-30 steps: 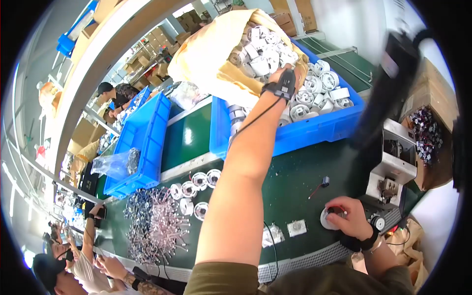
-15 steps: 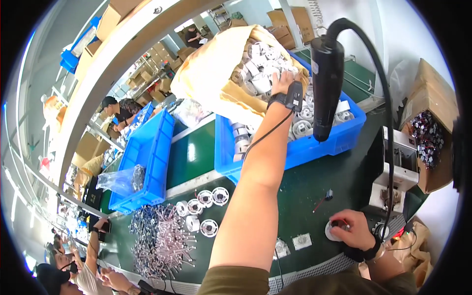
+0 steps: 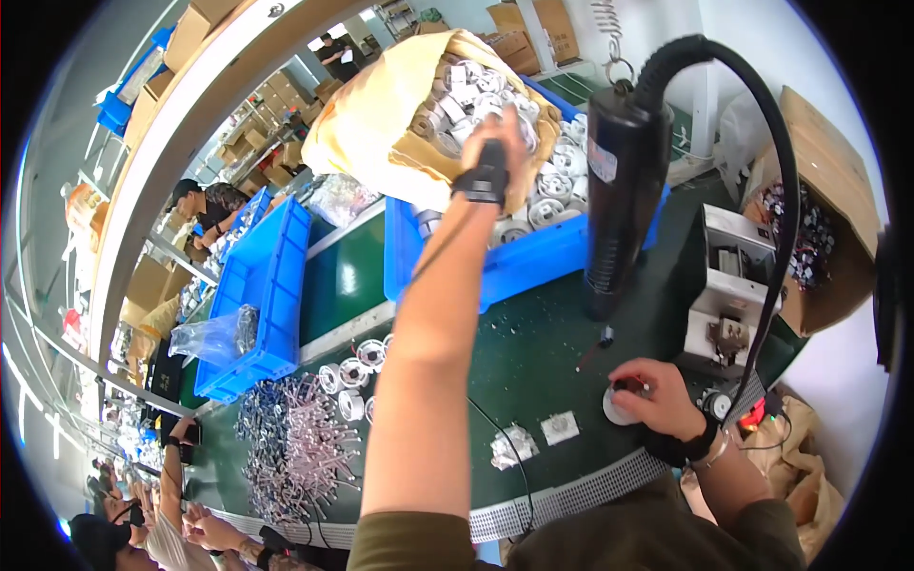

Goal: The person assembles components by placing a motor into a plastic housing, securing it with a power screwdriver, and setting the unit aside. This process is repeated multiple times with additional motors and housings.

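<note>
My left hand, blurred by motion, is over the white ring-shaped plastic parts in the mouth of a large yellow sack. Its fingers are too smeared to show a grip. The sack leans in a blue crate holding more of these parts. Down on the green bench at the right, my right hand is closed round a white round plastic part. Something dark with a bit of red shows inside that part, under my fingers. Just beyond it lies a small wired component.
A black power screwdriver hangs before the crate. Metal fixtures and a carton of small parts stand at right. Wired components, white rings, clear pieces and another blue crate are around. Co-workers sit at left.
My left hand has shifted from the sack's right edge toward its middle and become blurred. My right hand keeps its hold on the white part. The whole view has shifted a little.
</note>
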`<move>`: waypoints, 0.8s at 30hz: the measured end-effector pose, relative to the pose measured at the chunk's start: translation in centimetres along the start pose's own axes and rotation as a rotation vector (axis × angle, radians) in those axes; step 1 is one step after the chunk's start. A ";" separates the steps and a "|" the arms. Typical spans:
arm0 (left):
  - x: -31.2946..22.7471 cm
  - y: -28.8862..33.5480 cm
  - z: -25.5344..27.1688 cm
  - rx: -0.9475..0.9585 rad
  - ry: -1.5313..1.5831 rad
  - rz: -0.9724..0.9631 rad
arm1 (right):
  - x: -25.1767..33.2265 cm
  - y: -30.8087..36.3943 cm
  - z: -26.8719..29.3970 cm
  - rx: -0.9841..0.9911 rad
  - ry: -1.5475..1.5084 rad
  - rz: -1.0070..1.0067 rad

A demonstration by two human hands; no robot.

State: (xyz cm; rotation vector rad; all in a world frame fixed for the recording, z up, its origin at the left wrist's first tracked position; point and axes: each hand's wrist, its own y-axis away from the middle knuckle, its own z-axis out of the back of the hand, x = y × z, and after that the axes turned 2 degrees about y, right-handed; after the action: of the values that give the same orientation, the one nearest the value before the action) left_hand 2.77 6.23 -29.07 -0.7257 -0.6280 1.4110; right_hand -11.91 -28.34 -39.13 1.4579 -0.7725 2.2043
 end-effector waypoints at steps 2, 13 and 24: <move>-1.2 1.5 4.2 -0.246 0.030 -0.004 | -0.1 0.1 -0.3 -0.048 -0.159 -0.072; -13.2 24.1 13.9 0.126 2.035 1.191 | 0.2 2.7 1.4 -0.300 -0.430 -0.018; -21.1 22.7 8.3 0.201 1.530 0.605 | 0.5 2.6 3.3 -0.325 -0.453 0.004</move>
State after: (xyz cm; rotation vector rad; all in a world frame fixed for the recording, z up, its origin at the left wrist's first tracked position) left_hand -19.65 -13.74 -40.45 -1.5909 0.9750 0.9811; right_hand -11.31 -32.39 -38.28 1.7932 -1.2118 1.6591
